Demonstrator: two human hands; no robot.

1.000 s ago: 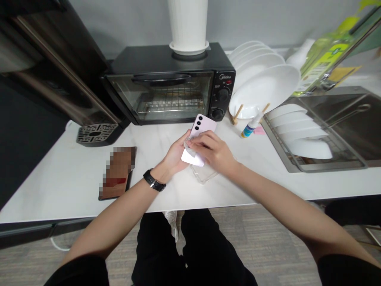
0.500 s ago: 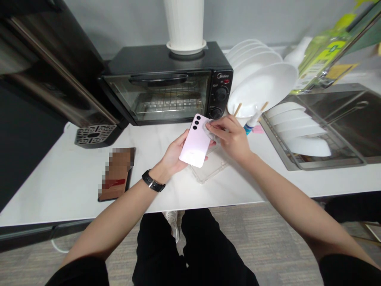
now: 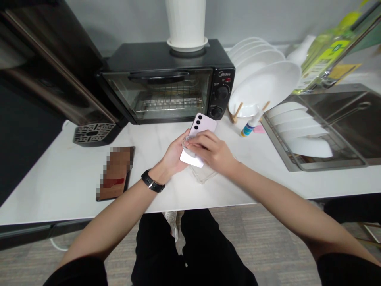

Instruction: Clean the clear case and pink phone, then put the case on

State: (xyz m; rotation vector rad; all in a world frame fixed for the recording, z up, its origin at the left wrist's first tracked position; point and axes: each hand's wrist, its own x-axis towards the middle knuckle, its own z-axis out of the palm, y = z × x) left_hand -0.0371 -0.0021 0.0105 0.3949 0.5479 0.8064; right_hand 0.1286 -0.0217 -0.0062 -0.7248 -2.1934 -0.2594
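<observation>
My left hand (image 3: 172, 155) holds a pale pink smartphone (image 3: 206, 124), its back and three camera lenses facing up. Pressed against the lower part of the phone's back is a crumpled, greyish-white wipe (image 3: 188, 148), pinched in the fingers of my right hand (image 3: 214, 153). Under the hands, a clear phone case (image 3: 203, 174) lies on the white counter, partly hidden. A small spray bottle (image 3: 248, 128) with a blue and yellow label stands right of my right hand.
Behind the hands is a black toaster oven (image 3: 160, 97) bearing a white pot (image 3: 187, 24). White plates (image 3: 268, 85) stand in a rack, beside a sink (image 3: 358, 161) with bowls (image 3: 309, 147). A dark-edged tablet-like item (image 3: 117, 176), partly pixelated, lies left; a drip tray (image 3: 93, 134) sits behind it.
My right hand has moved the wipe from the phone's upper right edge down and left to its lower part. The spray bottle shows more fully. The left hand keeps the phone nearly in place.
</observation>
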